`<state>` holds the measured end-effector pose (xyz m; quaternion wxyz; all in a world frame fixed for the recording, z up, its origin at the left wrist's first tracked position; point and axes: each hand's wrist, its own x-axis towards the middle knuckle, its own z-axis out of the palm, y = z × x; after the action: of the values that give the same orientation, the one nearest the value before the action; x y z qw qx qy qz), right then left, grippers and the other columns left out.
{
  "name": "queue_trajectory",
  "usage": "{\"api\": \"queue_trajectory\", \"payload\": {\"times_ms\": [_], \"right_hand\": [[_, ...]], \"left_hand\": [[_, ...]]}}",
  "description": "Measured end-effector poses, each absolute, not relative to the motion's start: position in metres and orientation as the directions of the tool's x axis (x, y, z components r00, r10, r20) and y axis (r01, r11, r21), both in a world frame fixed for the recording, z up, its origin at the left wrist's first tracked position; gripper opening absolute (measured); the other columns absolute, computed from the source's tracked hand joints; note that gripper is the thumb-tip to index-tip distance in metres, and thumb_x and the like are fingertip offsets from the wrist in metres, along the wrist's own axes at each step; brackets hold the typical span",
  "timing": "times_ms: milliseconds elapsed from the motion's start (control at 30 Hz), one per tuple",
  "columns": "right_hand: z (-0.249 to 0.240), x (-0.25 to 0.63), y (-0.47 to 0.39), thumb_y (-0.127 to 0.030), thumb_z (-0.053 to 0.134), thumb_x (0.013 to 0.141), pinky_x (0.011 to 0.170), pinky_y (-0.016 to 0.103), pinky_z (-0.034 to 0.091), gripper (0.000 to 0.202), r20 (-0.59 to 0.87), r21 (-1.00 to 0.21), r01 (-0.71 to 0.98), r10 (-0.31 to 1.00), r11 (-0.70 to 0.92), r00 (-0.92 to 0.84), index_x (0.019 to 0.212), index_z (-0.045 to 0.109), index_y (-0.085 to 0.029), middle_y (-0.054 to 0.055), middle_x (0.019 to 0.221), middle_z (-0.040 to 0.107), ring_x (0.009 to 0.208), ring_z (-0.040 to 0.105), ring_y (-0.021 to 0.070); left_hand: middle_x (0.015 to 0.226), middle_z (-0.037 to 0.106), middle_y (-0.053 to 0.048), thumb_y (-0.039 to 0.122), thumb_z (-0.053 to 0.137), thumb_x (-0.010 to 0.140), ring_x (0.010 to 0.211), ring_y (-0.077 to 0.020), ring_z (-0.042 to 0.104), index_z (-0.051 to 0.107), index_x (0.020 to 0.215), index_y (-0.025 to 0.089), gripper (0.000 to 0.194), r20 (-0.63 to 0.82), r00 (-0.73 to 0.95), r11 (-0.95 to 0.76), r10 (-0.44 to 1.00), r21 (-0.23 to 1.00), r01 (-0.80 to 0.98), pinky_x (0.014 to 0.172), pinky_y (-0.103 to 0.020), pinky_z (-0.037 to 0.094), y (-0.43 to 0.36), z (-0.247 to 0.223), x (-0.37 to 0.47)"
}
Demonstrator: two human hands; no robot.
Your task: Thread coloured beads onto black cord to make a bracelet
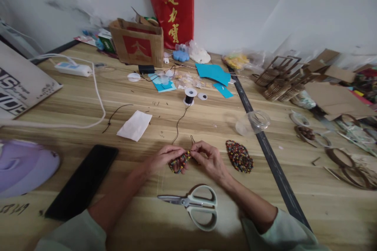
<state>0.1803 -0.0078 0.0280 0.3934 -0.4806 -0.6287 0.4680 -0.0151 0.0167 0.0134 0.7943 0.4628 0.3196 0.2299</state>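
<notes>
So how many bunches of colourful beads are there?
2: the held bunch, in the left hand, and the other bunch, on the table right of the right hand. More may be hidden.

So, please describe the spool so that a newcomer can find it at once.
On the wooden table, look from the right hand toward the red bag. Between them stands a small white-ended spool; unlike the blue sheets behind, it is wound with black cord.

black phone | white power strip | brown box | red bag
</notes>
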Motion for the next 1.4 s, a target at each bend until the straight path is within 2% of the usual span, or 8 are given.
{"api": "queue_trajectory", "payload": {"times_ms": [233, 467, 633, 833, 1000, 1200, 1400], "right_hand": [[0.017, 0.181, -0.006, -0.036, 0.06, 0.085, 0.059, 0.022, 0.041, 0.021, 0.04, -0.968, 0.231, 0.967, 0.1, -0.252, 0.083, 0.062, -0.015, 0.001, 0.071, 0.059, 0.066, 0.052, 0.0119], [0.016, 0.179, -0.007, -0.038, 0.062, 0.083, 0.058, 0.022, 0.041, 0.023, 0.009, -0.977, 0.202, 0.964, 0.065, -0.267, 0.082, 0.062, -0.015, 0.001, 0.07, 0.059, 0.064, 0.053, 0.0119], [0.015, 0.179, -0.008, -0.042, 0.064, 0.082, 0.06, 0.023, 0.043, 0.026, -0.036, -0.991, 0.132, 0.954, 0.004, -0.298, 0.082, 0.061, -0.016, 0.001, 0.071, 0.06, 0.063, 0.054, 0.012], [0.013, 0.179, -0.008, -0.041, 0.064, 0.082, 0.061, 0.024, 0.045, 0.026, -0.045, -0.998, 0.064, 0.94, -0.025, -0.339, 0.083, 0.061, -0.016, 0.001, 0.07, 0.06, 0.063, 0.056, 0.0124], [0.008, 0.179, -0.007, -0.04, 0.066, 0.081, 0.06, 0.023, 0.044, 0.025, -0.035, -0.998, 0.058, 0.947, -0.018, -0.321, 0.082, 0.061, -0.016, 0.0, 0.069, 0.059, 0.062, 0.054, 0.0114], [0.007, 0.179, -0.006, -0.043, 0.066, 0.081, 0.059, 0.023, 0.044, 0.028, -0.046, -0.997, 0.073, 0.947, -0.024, -0.319, 0.082, 0.061, -0.016, 0.0, 0.068, 0.059, 0.06, 0.054, 0.011], [0.007, 0.18, -0.006, -0.04, 0.065, 0.083, 0.062, 0.025, 0.046, 0.024, -0.028, -0.996, 0.084, 0.939, 0.001, -0.344, 0.083, 0.063, -0.016, 0.001, 0.071, 0.062, 0.064, 0.058, 0.0131]], "left_hand": [[0.075, 0.074, -0.01, 0.056, 0.063, 0.077, 0.059, -0.017, 0.068, 0.058, 0.104, 0.012, 0.052, -0.351, 0.65, 0.457, 0.674, 0.89, 0.006, 0.048, -0.021, 0.046, 0.017, 0.011, -0.015], [0.067, 0.072, -0.006, 0.061, 0.055, 0.081, 0.057, -0.0162, 0.068, 0.051, 0.091, 0.016, 0.047, -0.345, 0.634, 0.4, 0.693, 0.914, 0.06, 0.045, -0.019, 0.043, 0.014, 0.014, -0.011], [0.064, 0.07, -0.003, 0.062, 0.057, 0.078, 0.054, -0.0156, 0.067, 0.047, 0.091, 0.018, 0.047, -0.332, 0.612, 0.374, 0.718, 0.925, 0.063, 0.042, -0.017, 0.042, 0.013, 0.012, -0.008], [0.07, 0.067, -0.001, 0.056, 0.062, 0.077, 0.054, -0.0131, 0.065, 0.049, 0.088, 0.017, 0.042, -0.279, 0.61, 0.317, 0.742, 0.947, 0.048, 0.042, -0.017, 0.043, 0.011, 0.009, -0.007], [0.069, 0.065, -0.001, 0.049, 0.068, 0.075, 0.054, -0.0088, 0.058, 0.052, 0.08, 0.015, 0.038, -0.24, 0.582, 0.276, 0.777, 0.961, 0.028, 0.049, -0.018, 0.045, 0.011, 0.012, -0.006], [0.074, 0.069, -0.005, 0.051, 0.065, 0.076, 0.066, -0.0135, 0.064, 0.057, 0.08, 0.014, 0.038, -0.242, 0.591, 0.288, 0.77, 0.957, 0.016, 0.056, -0.021, 0.049, 0.014, 0.011, -0.008], [0.071, 0.07, -0.004, 0.046, 0.071, 0.073, 0.064, -0.013, 0.064, 0.057, 0.078, 0.014, 0.035, -0.247, 0.583, 0.289, 0.774, 0.957, 0.022, 0.057, -0.022, 0.049, 0.014, 0.011, -0.008]]}}
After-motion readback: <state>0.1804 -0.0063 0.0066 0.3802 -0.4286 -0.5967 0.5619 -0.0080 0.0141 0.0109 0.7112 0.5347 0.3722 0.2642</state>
